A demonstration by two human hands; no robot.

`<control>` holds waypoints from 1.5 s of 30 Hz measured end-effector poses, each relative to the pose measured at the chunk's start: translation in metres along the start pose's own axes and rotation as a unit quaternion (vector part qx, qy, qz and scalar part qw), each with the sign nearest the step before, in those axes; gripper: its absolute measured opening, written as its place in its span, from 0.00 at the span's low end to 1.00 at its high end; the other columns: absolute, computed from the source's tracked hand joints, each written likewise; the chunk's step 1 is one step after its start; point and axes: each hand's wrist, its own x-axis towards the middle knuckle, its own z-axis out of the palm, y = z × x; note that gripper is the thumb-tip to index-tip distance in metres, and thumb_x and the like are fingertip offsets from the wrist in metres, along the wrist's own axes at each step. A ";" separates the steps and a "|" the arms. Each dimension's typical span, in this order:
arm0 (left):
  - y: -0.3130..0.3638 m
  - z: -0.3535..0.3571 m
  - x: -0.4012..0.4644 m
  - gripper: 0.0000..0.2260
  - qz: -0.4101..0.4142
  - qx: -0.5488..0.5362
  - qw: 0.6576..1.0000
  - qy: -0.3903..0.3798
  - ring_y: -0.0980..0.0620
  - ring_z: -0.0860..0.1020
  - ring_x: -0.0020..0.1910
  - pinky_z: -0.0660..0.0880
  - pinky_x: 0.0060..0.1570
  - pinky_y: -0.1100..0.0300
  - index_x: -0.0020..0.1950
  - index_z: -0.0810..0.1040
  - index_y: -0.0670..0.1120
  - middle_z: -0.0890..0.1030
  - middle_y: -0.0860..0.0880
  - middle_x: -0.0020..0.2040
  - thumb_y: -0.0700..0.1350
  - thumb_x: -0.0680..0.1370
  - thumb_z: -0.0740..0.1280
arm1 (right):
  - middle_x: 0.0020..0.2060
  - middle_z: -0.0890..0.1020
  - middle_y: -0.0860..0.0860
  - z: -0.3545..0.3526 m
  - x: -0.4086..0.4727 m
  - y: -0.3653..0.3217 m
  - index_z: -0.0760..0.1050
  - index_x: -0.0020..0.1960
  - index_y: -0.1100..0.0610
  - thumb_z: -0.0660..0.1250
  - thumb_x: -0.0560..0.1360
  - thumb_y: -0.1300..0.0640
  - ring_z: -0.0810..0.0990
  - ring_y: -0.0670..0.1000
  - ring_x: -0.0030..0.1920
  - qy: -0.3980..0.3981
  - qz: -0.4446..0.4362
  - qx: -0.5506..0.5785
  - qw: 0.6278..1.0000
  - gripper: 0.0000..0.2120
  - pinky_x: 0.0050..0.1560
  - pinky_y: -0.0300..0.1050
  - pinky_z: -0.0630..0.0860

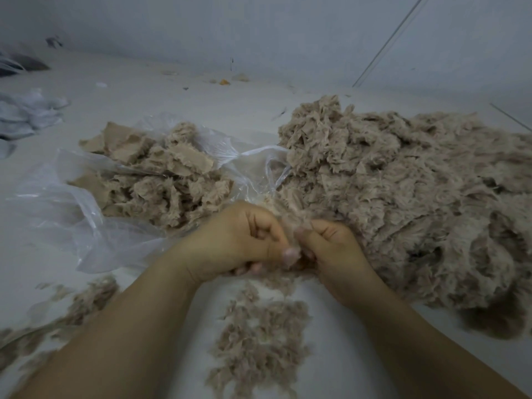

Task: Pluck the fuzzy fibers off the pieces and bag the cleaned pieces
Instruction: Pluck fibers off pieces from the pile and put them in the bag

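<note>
My left hand (239,240) and my right hand (331,246) meet at the centre, fingers curled, both pinching one small fuzzy beige piece (293,226) that is mostly hidden between them. A large heap of fuzzy beige pieces (417,191) lies to the right, touching my right hand. To the left, an open clear plastic bag (72,203) holds beige pieces (161,174), some with flat bare backing showing. Loose plucked fibers (259,341) lie on the white surface below my hands.
More loose fiber clumps (80,306) lie at the lower left. Crumpled pale plastic bags (26,116) sit at the far left. Small scraps (224,81) lie by the wall at the back. The white surface (172,99) runs up to that wall.
</note>
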 end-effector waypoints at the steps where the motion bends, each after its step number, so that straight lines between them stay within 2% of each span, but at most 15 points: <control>1: -0.001 0.004 0.003 0.07 0.022 -0.027 0.997 0.064 0.58 0.67 0.17 0.63 0.20 0.69 0.44 0.83 0.45 0.74 0.49 0.23 0.44 0.69 0.77 | 0.24 0.73 0.50 0.000 -0.002 -0.001 0.74 0.29 0.53 0.68 0.76 0.55 0.73 0.49 0.26 -0.021 -0.012 -0.015 1.000 0.17 0.28 0.43 0.76; 4: -0.007 0.021 0.014 0.13 0.037 0.004 0.986 0.160 0.55 0.66 0.20 0.65 0.24 0.65 0.55 0.81 0.48 0.71 0.50 0.23 0.39 0.72 0.76 | 0.28 0.81 0.54 0.001 -0.004 -0.002 0.80 0.38 0.63 0.65 0.79 0.65 0.80 0.49 0.28 -0.054 -0.034 -0.046 0.997 0.11 0.30 0.41 0.78; 8: -0.011 0.030 0.023 0.06 0.045 0.072 0.966 0.242 0.45 0.75 0.26 0.75 0.29 0.57 0.41 0.84 0.49 0.79 0.43 0.28 0.38 0.74 0.73 | 0.32 0.81 0.66 -0.001 -0.003 0.001 0.78 0.40 0.70 0.64 0.81 0.64 0.80 0.57 0.32 -0.065 -0.052 -0.066 0.994 0.14 0.35 0.49 0.79; 13: -0.009 0.017 0.020 0.10 0.030 -0.037 0.951 0.305 0.56 0.67 0.18 0.62 0.20 0.69 0.38 0.80 0.46 0.73 0.50 0.23 0.38 0.78 0.68 | 0.31 0.82 0.57 -0.005 0.000 0.002 0.82 0.36 0.56 0.64 0.81 0.63 0.79 0.51 0.30 -0.066 -0.022 -0.033 0.997 0.17 0.33 0.43 0.78; 15: -0.009 0.008 0.013 0.10 0.031 -0.131 0.962 0.237 0.53 0.65 0.17 0.60 0.19 0.69 0.38 0.81 0.47 0.73 0.46 0.23 0.38 0.78 0.68 | 0.27 0.79 0.52 -0.005 0.003 0.004 0.81 0.34 0.55 0.64 0.80 0.63 0.77 0.49 0.28 -0.041 -0.003 -0.005 0.999 0.18 0.31 0.41 0.77; 17: -0.009 -0.003 0.006 0.07 0.035 -0.172 0.982 0.070 0.54 0.63 0.15 0.56 0.19 0.70 0.39 0.82 0.46 0.72 0.46 0.23 0.37 0.75 0.68 | 0.25 0.73 0.49 -0.006 0.005 0.004 0.79 0.30 0.53 0.63 0.81 0.63 0.74 0.47 0.26 -0.019 0.028 0.044 0.998 0.21 0.31 0.40 0.77; 20: -0.006 -0.015 -0.004 0.05 -0.012 -0.084 0.966 -0.243 0.58 0.66 0.17 0.58 0.19 0.68 0.44 0.84 0.39 0.76 0.48 0.24 0.34 0.75 0.68 | 0.25 0.70 0.49 -0.008 0.008 0.002 0.74 0.28 0.53 0.63 0.81 0.62 0.73 0.45 0.26 -0.005 0.063 0.120 0.991 0.22 0.32 0.39 0.78; 22: -0.005 -0.014 -0.006 0.05 -0.034 -0.021 0.953 -0.301 0.59 0.67 0.17 0.63 0.21 0.69 0.46 0.83 0.36 0.77 0.49 0.24 0.38 0.77 0.69 | 0.25 0.70 0.49 -0.009 0.009 0.002 0.73 0.29 0.54 0.63 0.81 0.62 0.73 0.45 0.26 -0.004 0.069 0.138 0.988 0.21 0.33 0.39 0.78; 25: -0.004 -0.003 0.002 0.08 -0.060 -0.027 0.994 -0.082 0.56 0.62 0.15 0.57 0.19 0.70 0.39 0.83 0.44 0.72 0.48 0.20 0.47 0.72 0.75 | 0.25 0.70 0.49 -0.009 0.009 0.002 0.73 0.30 0.55 0.62 0.80 0.62 0.72 0.44 0.26 -0.005 0.069 0.146 0.987 0.20 0.33 0.39 0.78; 27: -0.005 0.000 0.011 0.15 -0.079 -0.090 0.985 0.121 0.55 0.60 0.15 0.55 0.19 0.71 0.37 0.79 0.44 0.70 0.48 0.20 0.54 0.66 0.76 | 0.25 0.69 0.48 -0.009 0.009 0.002 0.75 0.29 0.54 0.62 0.81 0.62 0.71 0.44 0.25 -0.010 0.068 0.156 0.985 0.21 0.34 0.38 0.78; 29: -0.007 0.007 0.017 0.17 -0.094 -0.101 0.967 0.216 0.54 0.61 0.18 0.57 0.20 0.69 0.39 0.77 0.45 0.71 0.50 0.23 0.56 0.62 0.74 | 0.25 0.69 0.48 -0.008 0.008 0.001 0.76 0.28 0.53 0.61 0.81 0.62 0.70 0.43 0.25 -0.006 0.068 0.153 0.986 0.23 0.34 0.38 0.78; 35: -0.009 0.029 0.019 0.04 -0.113 -0.082 0.975 0.170 0.50 0.75 0.22 0.66 0.20 0.62 0.44 0.78 0.40 0.79 0.47 0.29 0.39 0.77 0.70 | 0.24 0.71 0.48 -0.009 0.008 0.001 0.79 0.32 0.54 0.62 0.79 0.64 0.68 0.42 0.22 -0.006 0.064 0.149 0.987 0.19 0.28 0.36 0.71; 39: -0.008 0.031 0.017 0.04 -0.084 -0.079 0.984 0.138 0.48 0.77 0.23 0.72 0.21 0.62 0.48 0.76 0.36 0.80 0.41 0.29 0.30 0.76 0.68 | 0.32 0.80 0.55 -0.007 0.005 0.000 0.82 0.42 0.56 0.72 0.70 0.52 0.75 0.49 0.28 -0.042 0.033 0.079 0.995 0.07 0.29 0.38 0.72; 42: -0.009 0.027 0.019 0.09 -0.068 -0.106 0.973 0.196 0.47 0.76 0.22 0.72 0.22 0.61 0.41 0.75 0.39 0.77 0.41 0.29 0.27 0.73 0.69 | 0.31 0.80 0.52 -0.005 0.004 -0.001 0.82 0.43 0.55 0.70 0.74 0.56 0.74 0.47 0.29 -0.014 0.038 0.071 0.997 0.04 0.28 0.38 0.71; 45: -0.013 0.021 0.024 0.15 -0.056 -0.108 0.956 0.267 0.50 0.73 0.21 0.68 0.22 0.62 0.35 0.73 0.43 0.74 0.43 0.30 0.23 0.70 0.65 | 0.25 0.71 0.46 -0.006 0.006 0.003 0.84 0.36 0.49 0.65 0.80 0.60 0.68 0.42 0.25 0.000 0.049 0.107 0.993 0.16 0.28 0.37 0.71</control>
